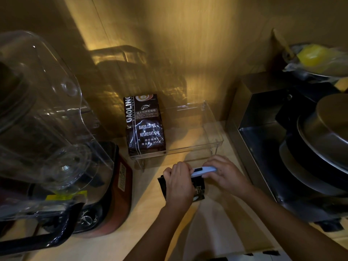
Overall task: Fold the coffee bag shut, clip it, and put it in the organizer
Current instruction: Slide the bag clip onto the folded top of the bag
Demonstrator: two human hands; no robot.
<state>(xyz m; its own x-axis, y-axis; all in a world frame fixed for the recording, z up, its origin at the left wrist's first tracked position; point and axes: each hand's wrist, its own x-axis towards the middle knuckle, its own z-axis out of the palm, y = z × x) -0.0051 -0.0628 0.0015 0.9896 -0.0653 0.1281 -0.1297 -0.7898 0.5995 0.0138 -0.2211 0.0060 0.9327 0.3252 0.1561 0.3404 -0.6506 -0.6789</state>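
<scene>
Left hand (pixel 178 182) is clamped on the folded coffee bag (pixel 198 188) lying on the surface; right hand (pixel 225 173) is closed on the clip (pixel 204 171) — long axis along the fold. Organizer (pixel 212 127) is seen just beyond, directly ahead.

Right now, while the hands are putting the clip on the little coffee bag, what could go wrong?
The white clip sits only at the top edge of the small coffee bag, so it might slip off and let the fold open. The left hand covers most of the bag, hiding whether the fold is straight. Later, the big coffee bag fills the organizer's left side.
</scene>
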